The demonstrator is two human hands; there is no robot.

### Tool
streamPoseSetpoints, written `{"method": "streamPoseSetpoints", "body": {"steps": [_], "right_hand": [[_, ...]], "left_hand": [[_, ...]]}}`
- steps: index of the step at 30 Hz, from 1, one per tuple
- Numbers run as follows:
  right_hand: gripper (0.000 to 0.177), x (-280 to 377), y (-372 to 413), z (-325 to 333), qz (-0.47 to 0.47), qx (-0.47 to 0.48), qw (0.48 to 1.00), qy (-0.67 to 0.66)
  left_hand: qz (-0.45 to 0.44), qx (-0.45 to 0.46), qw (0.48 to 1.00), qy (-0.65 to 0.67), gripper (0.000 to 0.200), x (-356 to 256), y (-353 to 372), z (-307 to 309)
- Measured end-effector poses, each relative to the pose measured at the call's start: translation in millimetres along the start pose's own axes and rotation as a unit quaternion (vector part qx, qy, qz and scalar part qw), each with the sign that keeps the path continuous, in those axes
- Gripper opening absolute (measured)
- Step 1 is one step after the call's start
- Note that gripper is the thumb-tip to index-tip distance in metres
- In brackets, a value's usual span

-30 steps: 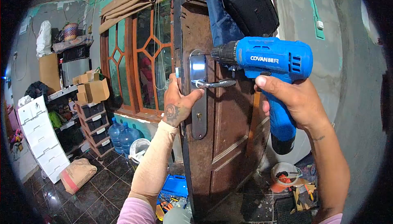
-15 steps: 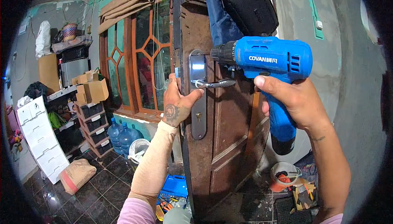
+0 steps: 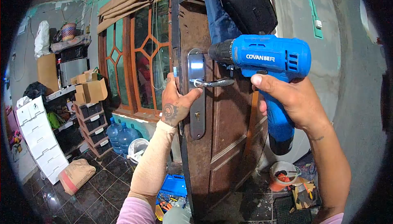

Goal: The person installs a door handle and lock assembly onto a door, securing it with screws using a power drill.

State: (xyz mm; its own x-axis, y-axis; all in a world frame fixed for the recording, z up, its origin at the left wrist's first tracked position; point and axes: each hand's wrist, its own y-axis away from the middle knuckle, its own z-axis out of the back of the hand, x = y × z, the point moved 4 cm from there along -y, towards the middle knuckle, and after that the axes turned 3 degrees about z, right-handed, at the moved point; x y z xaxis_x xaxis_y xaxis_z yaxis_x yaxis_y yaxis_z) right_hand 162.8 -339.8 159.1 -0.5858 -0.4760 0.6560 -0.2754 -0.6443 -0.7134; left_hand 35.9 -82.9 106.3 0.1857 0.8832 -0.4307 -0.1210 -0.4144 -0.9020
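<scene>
My right hand point(image 3: 297, 101) is wrapped around the grip of a blue cordless drill point(image 3: 272, 56), its thumb below the body. The drill is level, and its chuck points left at the top of a shiny door handle plate point(image 3: 197, 119). Whether a bit touches the plate's top screw is too small to tell. Below the chuck, the lever handle point(image 3: 219, 83) sticks out to the right. My left hand point(image 3: 176, 101) grips the edge of the brown wooden door point(image 3: 229, 130), thumb pressed on the plate just under the lever. Its other fingertips are hidden behind the edge.
A black bag point(image 3: 247, 5) and blue cloth hang on the door above the drill. An open blue toolbox point(image 3: 174, 185) lies on the floor below. To the right stands a bucket point(image 3: 282, 179); water jugs point(image 3: 123, 136) and white drawers point(image 3: 41, 138) are at left.
The whole view has shifted very slightly, with door and drill a little further left. Both hands keep the same hold.
</scene>
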Motion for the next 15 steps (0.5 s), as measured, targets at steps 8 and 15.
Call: {"method": "streamPoseSetpoints", "body": {"steps": [8, 15], "right_hand": [[0.036, -0.6, -1.3, -0.3, -0.014, 0.004, 1.0, -0.007], [0.038, -0.9, -2.6, -0.5, -0.009, 0.008, 1.0, 0.0]], "left_hand": [[0.024, 0.008, 1.0, -0.009, 0.046, 3.8, 0.4, 0.4], [0.019, 0.003, 1.0, -0.015, 0.045, -12.4, 2.9, 1.3]]}}
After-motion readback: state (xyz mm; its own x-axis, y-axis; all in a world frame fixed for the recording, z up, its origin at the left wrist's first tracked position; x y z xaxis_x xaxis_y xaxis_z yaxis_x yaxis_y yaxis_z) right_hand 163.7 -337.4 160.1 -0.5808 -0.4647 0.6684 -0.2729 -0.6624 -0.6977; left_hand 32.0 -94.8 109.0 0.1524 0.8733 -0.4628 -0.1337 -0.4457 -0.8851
